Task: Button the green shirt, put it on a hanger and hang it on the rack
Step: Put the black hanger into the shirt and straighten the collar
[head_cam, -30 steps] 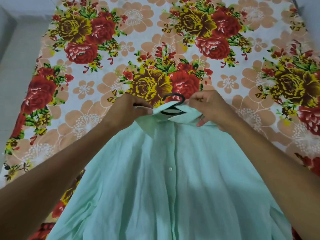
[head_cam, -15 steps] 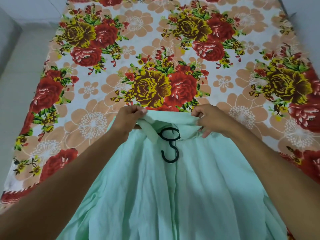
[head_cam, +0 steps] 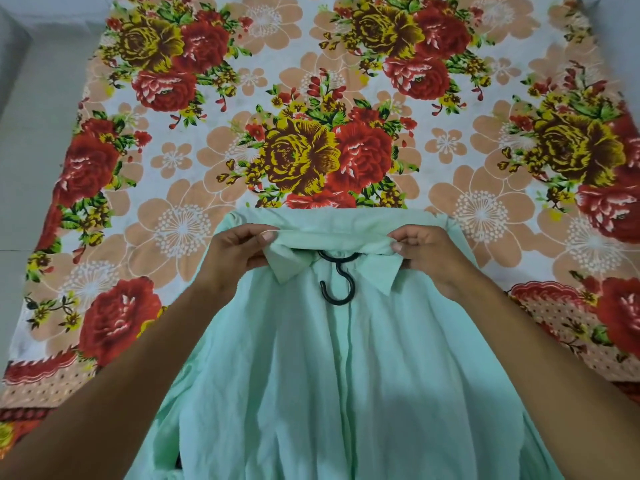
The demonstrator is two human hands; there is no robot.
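Head view: the green shirt [head_cam: 346, 375] is laid front side up on a floral sheet [head_cam: 298, 150], with the collar [head_cam: 332, 237] at the far end and the tail running off the near edge of the frame. The placket runs near to far down the middle and appears closed. Individual buttons cannot be made out.

The collar band is stretched left to right. Its left end is pinched by the left hand [head_cam: 235, 252], thumb on top and fingers curled beneath. Its right end is pinched the same way by the right hand [head_cam: 426, 252]. Nothing else is held by either hand.

A black hanger hook [head_cam: 337, 285] emerges from the neck opening and lies flat on the shirt front, just near of the collar band and between the two collar points. Its long axis follows the placket. It lies midway between the hands, with neither clearly closer. The hanger's shoulders are hidden inside the shirt.

The fabric is pale mint, thin and lightly creased, with loose folds along both sides.

Judgement: hangering appears nearly complete, with the collar being settled. The lift would turn on the hook, reachable by either hand. No rack is in view.
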